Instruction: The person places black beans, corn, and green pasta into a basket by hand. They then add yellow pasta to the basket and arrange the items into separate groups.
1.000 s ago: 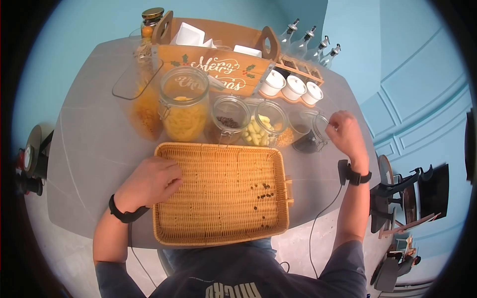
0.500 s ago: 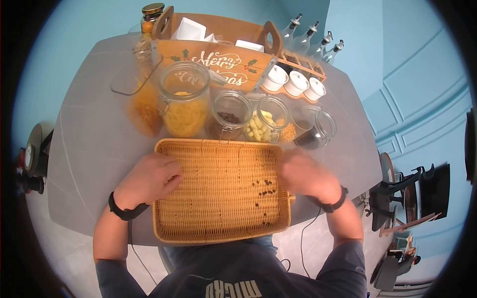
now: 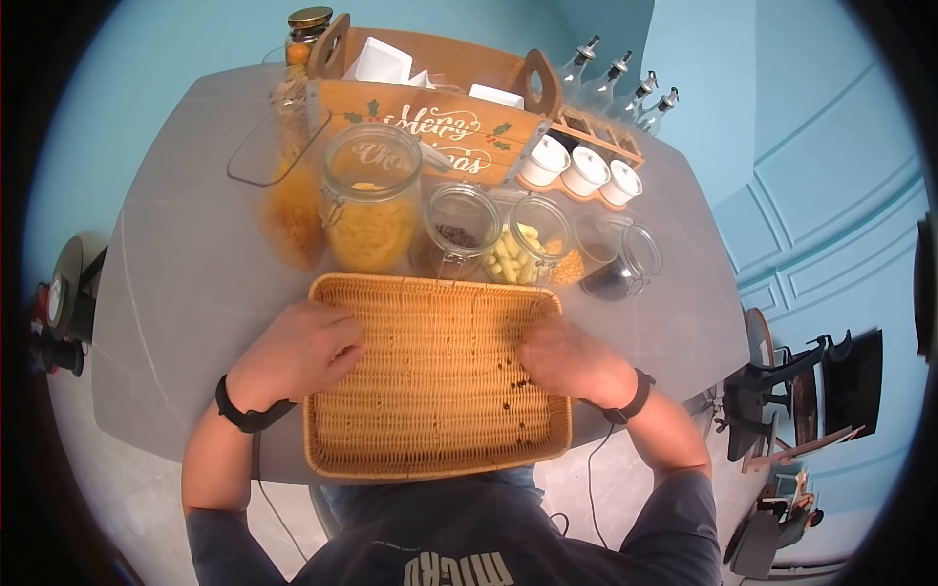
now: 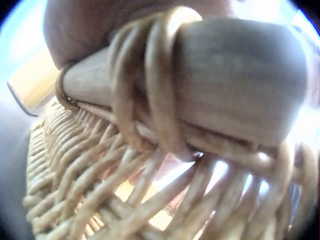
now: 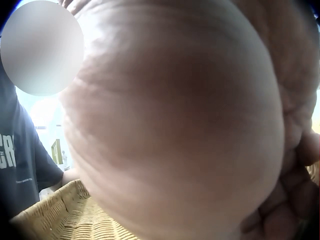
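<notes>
A rectangular wicker tray (image 3: 430,285) lies on the grey table in front of me. A few dark beans (image 3: 508,405) lie scattered in its right half. My left hand (image 3: 298,352) grips the tray's left handle; the left wrist view shows that wrapped handle (image 4: 240,85) close up above the weave (image 4: 90,175). My right hand (image 3: 562,356) rests over the tray's right side, fingers pointing in toward the beans. The right wrist view is filled by the palm (image 5: 175,115), with curled fingers at lower right and a tray corner (image 5: 65,215) below. Whether the fingers hold anything is hidden.
Behind the tray stands a row of glass jars: a large pasta jar (image 3: 373,200), a jar of dark beans (image 3: 457,230), one of pale pieces (image 3: 523,249) and an open one (image 3: 616,264). Further back are a wooden crate (image 3: 440,127), white cups (image 3: 584,171) and bottles (image 3: 616,83).
My right hand has come down from the open jar at the right and moved left into the tray, over the beans. The left hand has stayed on the handle.
</notes>
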`<state>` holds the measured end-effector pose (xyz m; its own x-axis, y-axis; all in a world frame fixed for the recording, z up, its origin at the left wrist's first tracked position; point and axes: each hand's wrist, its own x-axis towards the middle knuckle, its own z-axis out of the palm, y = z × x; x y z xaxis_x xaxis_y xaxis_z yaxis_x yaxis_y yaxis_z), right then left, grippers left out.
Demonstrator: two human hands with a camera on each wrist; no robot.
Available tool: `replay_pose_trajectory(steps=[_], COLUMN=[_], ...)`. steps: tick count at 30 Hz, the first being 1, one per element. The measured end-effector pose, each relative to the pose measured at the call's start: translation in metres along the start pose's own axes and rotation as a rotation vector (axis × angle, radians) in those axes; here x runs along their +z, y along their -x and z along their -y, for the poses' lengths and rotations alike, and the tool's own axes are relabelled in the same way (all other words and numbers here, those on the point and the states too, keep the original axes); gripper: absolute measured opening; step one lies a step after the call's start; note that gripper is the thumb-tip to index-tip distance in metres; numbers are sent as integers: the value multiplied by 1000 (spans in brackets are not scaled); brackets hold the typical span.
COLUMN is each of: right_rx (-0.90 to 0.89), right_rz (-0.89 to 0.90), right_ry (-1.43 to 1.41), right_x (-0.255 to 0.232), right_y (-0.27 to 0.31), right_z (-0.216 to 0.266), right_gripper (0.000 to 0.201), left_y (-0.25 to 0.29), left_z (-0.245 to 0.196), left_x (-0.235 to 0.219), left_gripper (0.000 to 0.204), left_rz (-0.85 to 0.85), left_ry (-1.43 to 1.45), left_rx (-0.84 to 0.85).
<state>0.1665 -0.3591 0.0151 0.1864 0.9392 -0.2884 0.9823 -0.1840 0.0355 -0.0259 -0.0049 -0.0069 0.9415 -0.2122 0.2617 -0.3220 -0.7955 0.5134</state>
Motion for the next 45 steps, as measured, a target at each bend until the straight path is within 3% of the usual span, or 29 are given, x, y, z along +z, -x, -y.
replay_pose_trajectory(steps=[7,10,13,19,22,28,31,35,38,41,45], right_rx=[-5,71,202,649,755,676,597,236,112,99,79], right_rz=[-288,-255,-475,-704,-709,-737,-717,-302,-171,-25,8], right_ry=[-158,-139,-27,84,58,116,54,-120,-180,-155,-103], right_x=[-19,-39,-55,-70,-71,-48,-54,-54,-39,-25,-10], right_y=[9,19,35,69,78,79,61,38,19,3,-4], right_z=[13,5,-9,-77,-106,-129,-87,-35,-3,7,3], right_gripper=[16,15,15,17,19,17,15,13,13,15,12], left_y=[0,-1,-1,0,-1,1,1,0,0,1,2], left_z=[0,-1,0,0,-1,1,0,0,-2,2,2], left_x=[1,0,1,2,0,2,2,1,-1,1,1], left_gripper=[17,17,17,15,14,16,16,16,15,16,17], left_rz=[-1,-5,-7,-17,-13,-19,-23,-20,-9,-4,-11], left_ry=[9,9,10,5,3,-1,3,5,8,-5,-7], left_rx=[3,7,13,16,14,19,21,24,10,20,22])
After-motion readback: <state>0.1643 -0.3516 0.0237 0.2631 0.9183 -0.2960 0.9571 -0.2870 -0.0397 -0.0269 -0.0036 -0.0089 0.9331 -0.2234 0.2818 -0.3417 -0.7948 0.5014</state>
